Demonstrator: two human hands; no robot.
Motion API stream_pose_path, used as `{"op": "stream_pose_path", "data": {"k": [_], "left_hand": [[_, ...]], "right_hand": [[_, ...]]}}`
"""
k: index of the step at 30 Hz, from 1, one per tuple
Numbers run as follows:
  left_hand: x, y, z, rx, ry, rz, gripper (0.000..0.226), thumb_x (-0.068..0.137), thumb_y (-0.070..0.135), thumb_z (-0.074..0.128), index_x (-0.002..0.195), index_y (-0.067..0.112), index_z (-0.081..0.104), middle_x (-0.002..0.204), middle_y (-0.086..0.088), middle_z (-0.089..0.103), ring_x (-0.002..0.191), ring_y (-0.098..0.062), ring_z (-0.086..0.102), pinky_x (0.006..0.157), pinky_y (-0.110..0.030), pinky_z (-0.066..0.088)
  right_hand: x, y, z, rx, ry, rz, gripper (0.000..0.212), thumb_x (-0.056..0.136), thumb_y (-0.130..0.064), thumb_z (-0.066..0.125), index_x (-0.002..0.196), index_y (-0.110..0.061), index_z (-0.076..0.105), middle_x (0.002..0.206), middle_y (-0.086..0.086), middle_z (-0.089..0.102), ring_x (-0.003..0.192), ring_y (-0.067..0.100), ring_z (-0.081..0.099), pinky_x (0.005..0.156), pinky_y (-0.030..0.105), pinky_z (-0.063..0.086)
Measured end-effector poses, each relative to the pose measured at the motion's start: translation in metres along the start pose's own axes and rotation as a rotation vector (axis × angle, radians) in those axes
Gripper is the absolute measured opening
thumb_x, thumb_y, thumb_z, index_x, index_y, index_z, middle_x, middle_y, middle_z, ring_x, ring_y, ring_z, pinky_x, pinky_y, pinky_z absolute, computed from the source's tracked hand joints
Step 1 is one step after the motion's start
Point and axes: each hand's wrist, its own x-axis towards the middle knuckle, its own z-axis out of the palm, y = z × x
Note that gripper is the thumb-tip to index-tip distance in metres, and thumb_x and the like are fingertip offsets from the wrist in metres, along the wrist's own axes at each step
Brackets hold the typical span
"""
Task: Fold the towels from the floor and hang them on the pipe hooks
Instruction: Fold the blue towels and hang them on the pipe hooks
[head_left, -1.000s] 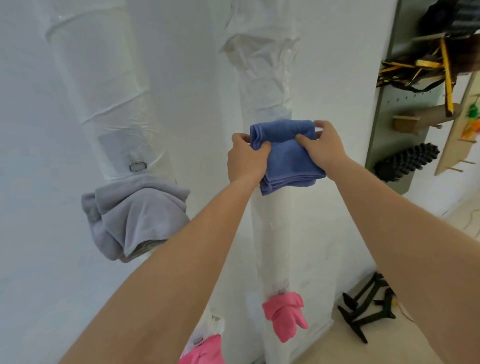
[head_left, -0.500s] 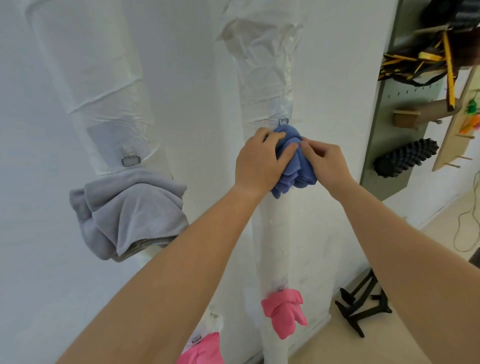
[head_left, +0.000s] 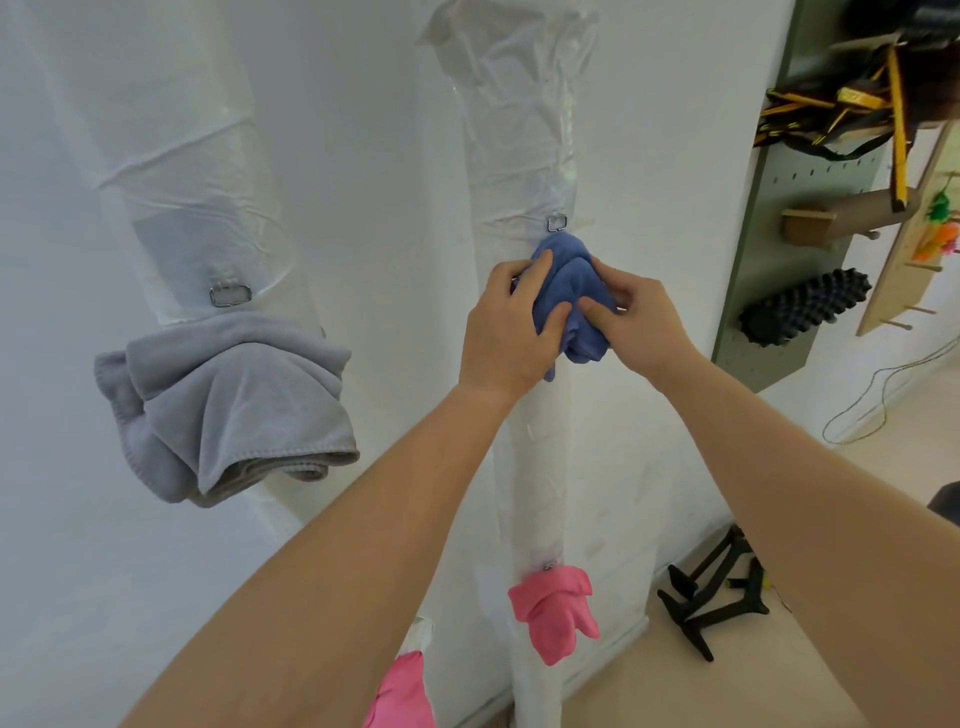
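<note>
Bunching the blue towel (head_left: 569, 280) against the narrower pipe (head_left: 530, 467), both hands hold it just under the metal hook (head_left: 557, 223), which sits at twelve o'clock from the cloth. The left hand (head_left: 506, 332) curls fingers and thumb round the towel's nine o'clock side. The right hand (head_left: 636, 322) pinches its three o'clock side. Gripping from both flanks probably holds the folds together so the top can be fed onto the hook; whether it has caught there I cannot tell. At nine o'clock from the hands a grey towel (head_left: 228, 405) hangs under its own hook (head_left: 230, 295) on the wider pipe (head_left: 171, 156). At six o'clock a pink towel (head_left: 553, 613) hangs lower on the narrow pipe, so this hook seems the free one.
</note>
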Motion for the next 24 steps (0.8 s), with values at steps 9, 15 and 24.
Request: {"op": "stream_pose_path", "data": {"k": [9,15,24], "left_hand": [[0.000,-0.001,0.007,0.249,0.069,0.026,0.048,0.084,0.028,0.073,0.130,0.019,0.063,0.117,-0.001,0.062,0.097,-0.027,0.057,0.062,-0.038,0.054],[0.001,0.006,0.004,0.156,0.020,-0.047,0.044,0.087,0.020,0.068,0.131,0.018,0.061,0.114,-0.002,0.055,0.093,-0.024,0.053,0.063,-0.042,0.053],[0.008,0.017,-0.020,0.260,0.002,-0.055,0.037,0.092,0.040,0.059,0.124,0.025,0.066,0.119,0.004,0.061,0.109,-0.023,0.050,0.082,-0.034,0.048]], "right_hand": [[0.003,-0.002,0.010,-0.170,0.113,-0.033,0.023,0.088,-0.017,0.061,0.106,-0.029,0.069,0.060,-0.010,0.058,0.050,0.001,0.049,0.049,0.008,0.035],[0.002,-0.001,0.017,-0.184,0.162,-0.020,0.017,0.088,-0.013,0.058,0.088,-0.029,0.061,0.058,-0.011,0.053,0.051,0.005,0.046,0.050,0.012,0.034],[0.005,-0.022,-0.002,-0.373,0.040,-0.076,0.013,0.084,-0.027,0.056,0.093,-0.023,0.066,0.087,0.001,0.056,0.069,0.014,0.053,0.061,0.030,0.040]]}}
